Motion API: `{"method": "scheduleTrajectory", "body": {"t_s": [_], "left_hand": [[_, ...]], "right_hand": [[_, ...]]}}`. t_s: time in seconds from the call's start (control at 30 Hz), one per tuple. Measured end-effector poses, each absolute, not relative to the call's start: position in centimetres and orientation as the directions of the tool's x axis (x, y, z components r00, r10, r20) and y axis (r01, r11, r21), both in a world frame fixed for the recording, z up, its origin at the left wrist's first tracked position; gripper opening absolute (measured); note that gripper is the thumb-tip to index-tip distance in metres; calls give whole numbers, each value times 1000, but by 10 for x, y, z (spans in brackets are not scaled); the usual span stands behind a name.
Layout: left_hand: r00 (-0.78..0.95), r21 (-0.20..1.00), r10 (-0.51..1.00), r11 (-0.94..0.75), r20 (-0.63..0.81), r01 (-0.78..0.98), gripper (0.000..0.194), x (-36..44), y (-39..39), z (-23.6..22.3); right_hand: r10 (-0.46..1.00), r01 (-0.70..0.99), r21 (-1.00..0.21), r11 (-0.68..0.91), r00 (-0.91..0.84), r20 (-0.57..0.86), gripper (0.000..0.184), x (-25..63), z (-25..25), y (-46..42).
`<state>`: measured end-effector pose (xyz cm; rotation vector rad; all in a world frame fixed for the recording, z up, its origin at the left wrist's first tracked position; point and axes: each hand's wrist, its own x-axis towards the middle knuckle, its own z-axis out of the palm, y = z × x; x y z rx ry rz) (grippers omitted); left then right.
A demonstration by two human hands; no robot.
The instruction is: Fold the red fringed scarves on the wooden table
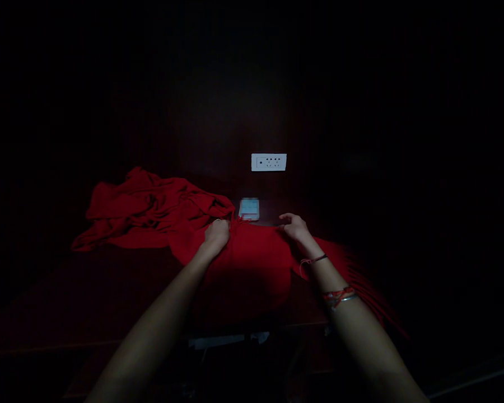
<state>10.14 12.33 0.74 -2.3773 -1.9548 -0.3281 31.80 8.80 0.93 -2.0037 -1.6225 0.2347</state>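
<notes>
A red fringed scarf (252, 263) lies across a dark tabletop, smooth in the middle and bunched into folds on the left. My left hand (217, 232) is closed on the cloth near its far edge, with a ring on one finger. At the right side of the smooth part, my right hand (294, 227) has its fingers bent and apart, the thumb side close to or touching the scarf's far edge. Long fringe spreads to the right, partly behind my right forearm, which wears bracelets (339, 296).
A phone with a lit screen (249, 209) lies just beyond the scarf, between my hands. On the dark wall behind is a white socket plate (269, 162). Pale items (218, 341) show dimly below the table's front edge (88, 346). Deep shadow covers the surroundings.
</notes>
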Motion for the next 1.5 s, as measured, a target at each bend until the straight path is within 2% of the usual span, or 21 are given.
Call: {"method": "scheduleTrajectory", "body": {"t_s": [0.07,0.13,0.23,0.33,0.47,0.57,0.63,0.7,0.8,0.9,0.97,1.03,1.1,1.23,1.3,1.37,1.43,1.5], "left_hand": [[181,65,969,-193,166,979,25,104,119,12],[184,14,973,-187,136,982,27,106,115,19],[195,-12,980,-196,-26,981,33,106,109,30],[186,2,976,-187,-112,982,28,102,107,36],[166,16,982,-168,92,986,35,95,106,35],[173,42,963,-186,208,982,33,93,106,33],[238,116,961,-254,140,960,28,91,108,33],[293,266,955,-295,51,918,26,89,113,33],[271,515,963,-231,-4,826,23,84,121,31],[271,747,962,-153,-37,647,20,85,125,25],[266,838,961,-82,-77,540,19,90,125,18],[252,869,959,-15,-127,495,15,98,125,11],[236,855,962,-3,-140,519,8,104,127,6],[108,753,993,-33,-52,658,7,102,132,4],[79,641,997,-67,10,765,11,98,132,10],[128,447,990,-137,50,884,14,94,127,18],[206,290,979,-199,9,936,16,93,118,27],[243,251,968,-219,-65,943,19,94,111,34]], "right_hand": [[937,931,-360,-54,172,304,41,312,12,79],[930,967,-212,145,-60,362,41,301,11,74],[877,888,-117,444,-405,257,36,281,2,75],[868,874,-81,479,-459,190,21,267,-6,83],[839,864,-38,502,-476,264,13,265,-7,88],[807,851,-95,517,-448,385,14,267,-5,87],[774,827,-154,541,-419,475,15,268,-4,86],[734,797,-200,570,-385,559,15,269,-3,86],[675,760,-242,603,-324,663,15,269,-2,87],[640,729,-267,630,-293,710,14,268,-1,87],[631,712,-278,645,-290,720,13,267,-2,88],[631,711,-282,644,-287,721,13,268,-3,89],[655,728,-277,627,-301,693,13,270,-5,90],[733,753,-242,612,-426,530,16,276,-8,91],[745,752,-220,622,-481,463,26,276,-9,90],[749,762,-185,620,-507,426,33,274,-10,89],[759,788,-133,602,-512,401,36,270,-9,88],[778,822,-75,565,-501,379,28,265,-8,88]]}}
